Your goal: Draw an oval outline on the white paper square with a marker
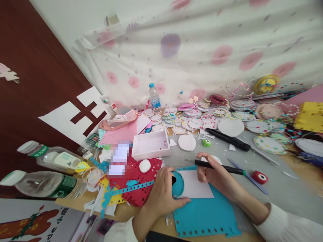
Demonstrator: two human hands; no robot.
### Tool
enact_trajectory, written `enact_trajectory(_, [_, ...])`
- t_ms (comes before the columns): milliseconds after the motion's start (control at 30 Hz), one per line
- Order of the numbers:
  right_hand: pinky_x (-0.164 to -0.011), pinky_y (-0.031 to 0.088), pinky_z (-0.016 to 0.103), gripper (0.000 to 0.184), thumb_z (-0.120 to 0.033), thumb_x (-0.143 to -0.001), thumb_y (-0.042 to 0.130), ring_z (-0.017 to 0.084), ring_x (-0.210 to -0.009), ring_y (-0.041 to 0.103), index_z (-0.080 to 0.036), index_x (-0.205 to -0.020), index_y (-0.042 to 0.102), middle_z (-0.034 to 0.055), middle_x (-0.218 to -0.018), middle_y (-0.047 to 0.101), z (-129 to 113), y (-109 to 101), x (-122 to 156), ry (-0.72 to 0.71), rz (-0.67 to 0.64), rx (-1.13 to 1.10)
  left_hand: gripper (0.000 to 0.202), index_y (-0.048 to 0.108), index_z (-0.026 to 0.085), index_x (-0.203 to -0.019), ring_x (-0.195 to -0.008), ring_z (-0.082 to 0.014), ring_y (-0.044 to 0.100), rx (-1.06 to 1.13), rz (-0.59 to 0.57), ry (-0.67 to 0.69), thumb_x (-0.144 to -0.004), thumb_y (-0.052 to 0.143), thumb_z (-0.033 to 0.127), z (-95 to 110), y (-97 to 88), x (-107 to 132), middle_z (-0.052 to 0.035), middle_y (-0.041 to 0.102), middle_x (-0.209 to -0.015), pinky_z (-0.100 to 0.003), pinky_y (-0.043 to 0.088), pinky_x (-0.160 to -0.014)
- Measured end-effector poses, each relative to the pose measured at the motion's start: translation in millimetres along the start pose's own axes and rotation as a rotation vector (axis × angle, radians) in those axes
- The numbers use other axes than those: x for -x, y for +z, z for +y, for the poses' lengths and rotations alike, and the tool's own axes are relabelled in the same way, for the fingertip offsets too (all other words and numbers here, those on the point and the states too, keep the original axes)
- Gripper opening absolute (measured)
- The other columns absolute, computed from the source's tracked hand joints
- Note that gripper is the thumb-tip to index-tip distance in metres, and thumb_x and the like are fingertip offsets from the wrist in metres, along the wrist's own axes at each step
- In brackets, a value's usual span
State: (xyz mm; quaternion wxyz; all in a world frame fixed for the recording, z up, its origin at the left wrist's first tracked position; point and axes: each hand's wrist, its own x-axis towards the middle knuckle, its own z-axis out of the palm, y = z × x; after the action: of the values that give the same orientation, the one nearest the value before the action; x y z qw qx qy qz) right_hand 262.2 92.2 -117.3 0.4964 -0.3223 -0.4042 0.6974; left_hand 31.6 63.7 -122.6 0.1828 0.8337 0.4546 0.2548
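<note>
My left hand point(163, 193) is curled and presses down on a teal foam sheet point(205, 215) beside a round cut-out at its top edge. My right hand point(214, 173) grips a black pen-like tool point(219, 166) that points left, its tip over a white paper piece point(195, 185) lying on the teal sheet. Both hands sit near the table's front edge, on a grey mat point(285, 188).
A red punched sheet point(137, 181), a white shallow box point(150, 145), a green punch point(206, 143), a red punch point(259, 177) and a long black tool point(227, 138) lie around. Decorated paper discs point(191, 122) crowd the back. Water bottles point(42, 183) lie at left, one point(154, 95) stands behind.
</note>
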Motion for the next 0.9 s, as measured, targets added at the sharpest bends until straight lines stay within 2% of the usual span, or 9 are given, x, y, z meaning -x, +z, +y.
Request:
enact_trajectory(100, [-0.065, 0.044, 0.032, 0.031, -0.055, -0.089, 0.06, 0.018, -0.067, 0.053, -0.028, -0.105, 0.059, -0.0019, -0.069, 0.057, 4.4, -10.0, -11.0, -0.062, 0.102, 0.038, 0.075, 0.037, 0.022, -0.107, -0.11, -0.0376, 0.055, -0.005, 0.005, 0.025, -0.06, 0.09, 0.048, -0.4, -0.5, -1.0, -0.0157, 0.054, -0.118, -0.059, 0.047, -0.091])
enact_trajectory(167, [-0.065, 0.042, 0.03, 0.026, -0.052, -0.088, 0.063, 0.017, -0.069, 0.051, -0.03, -0.101, 0.059, -0.0029, -0.071, 0.054, 1.4, -17.3, -12.3, -0.118, 0.182, 0.059, 0.077, 0.037, 0.022, -0.105, -0.109, -0.0378, 0.055, -0.009, 0.003, 0.034, -0.058, 0.09, 0.051, 0.7, -1.7, -2.3, -0.0156, 0.054, -0.117, -0.059, 0.046, -0.09])
enact_trajectory(233, [-0.057, 0.037, 0.029, 0.019, -0.049, -0.089, 0.063, 0.014, -0.06, 0.045, -0.03, -0.09, 0.059, -0.0048, -0.064, 0.046, -2.7, -20.1, -9.2, -0.136, 0.227, 0.086, 0.077, 0.037, 0.022, -0.104, -0.109, -0.0378, 0.054, -0.008, -0.01, 0.033, -0.054, 0.092, 0.045, 2.7, -3.0, -3.3, -0.0149, 0.053, -0.117, -0.06, 0.045, -0.092])
enact_trajectory(300, [-0.048, 0.027, 0.029, 0.024, -0.047, -0.091, 0.061, 0.013, -0.049, 0.033, -0.028, -0.078, 0.054, -0.0069, -0.055, 0.034, -5.0, -17.2, -4.0, -0.108, 0.223, 0.126, 0.075, 0.036, 0.023, -0.103, -0.11, -0.0374, 0.052, -0.006, -0.022, 0.026, -0.053, 0.091, 0.035, 4.3, -3.9, -4.1, -0.0137, 0.053, -0.117, -0.059, 0.044, -0.093])
enact_trajectory(367, [-0.045, 0.021, 0.03, 0.027, -0.047, -0.092, 0.06, 0.012, -0.045, 0.027, -0.027, -0.076, 0.051, -0.0081, -0.052, 0.03, -4.3, -10.5, 0.8, -0.059, 0.192, 0.175, 0.071, 0.036, 0.023, -0.103, -0.109, -0.0365, 0.052, -0.003, -0.026, 0.012, -0.056, 0.088, 0.032, 4.6, -3.7, -4.6, -0.0127, 0.053, -0.116, -0.058, 0.043, -0.094])
enact_trajectory(567, [-0.054, 0.033, 0.03, 0.022, -0.046, -0.088, 0.066, 0.016, -0.06, 0.045, -0.026, -0.09, 0.057, -0.0041, -0.064, 0.05, 2.4, -0.9, 4.5, 0.005, 0.149, 0.363, 0.067, 0.039, 0.023, -0.1, -0.106, -0.0343, 0.055, 0.045, -0.027, 0.002, -0.064, 0.086, 0.054, 0.9, -1.1, -4.8, -0.0126, 0.056, -0.116, -0.054, 0.046, -0.09])
enact_trajectory(633, [-0.049, 0.029, 0.029, 0.025, -0.048, -0.087, 0.066, 0.015, -0.055, 0.041, -0.025, -0.085, 0.055, -0.0054, -0.061, 0.047, 2.4, -3.0, 3.9, 0.008, 0.176, 0.424, 0.068, 0.04, 0.023, -0.101, -0.107, -0.0343, 0.055, 0.061, -0.031, -0.001, -0.063, 0.088, 0.051, 1.4, -2.0, -5.0, -0.0126, 0.056, -0.116, -0.053, 0.045, -0.091])
enact_trajectory(733, [-0.044, 0.02, 0.028, 0.03, -0.05, -0.085, 0.067, 0.013, -0.047, 0.034, -0.026, -0.078, 0.05, -0.008, -0.053, 0.041, 1.0, -5.2, 3.0, 0.007, 0.233, 0.507, 0.068, 0.041, 0.022, -0.105, -0.111, -0.0344, 0.054, 0.079, -0.035, -0.021, -0.059, 0.089, 0.036, 3.4, -4.2, -5.6, -0.0124, 0.057, -0.117, -0.052, 0.044, -0.095])
enact_trajectory(900, [-0.049, 0.029, 0.029, 0.039, -0.05, -0.078, 0.073, 0.015, -0.056, 0.043, -0.026, -0.064, 0.046, -0.0038, -0.058, 0.051, 2.0, -4.2, 1.1, -0.091, 0.35, 0.66, 0.066, 0.04, 0.023, -0.106, -0.113, -0.0337, 0.054, 0.095, -0.02, -0.034, -0.059, 0.086, 0.029, 4.2, -4.5, -5.9, -0.0125, 0.058, -0.118, -0.051, 0.046, -0.095])
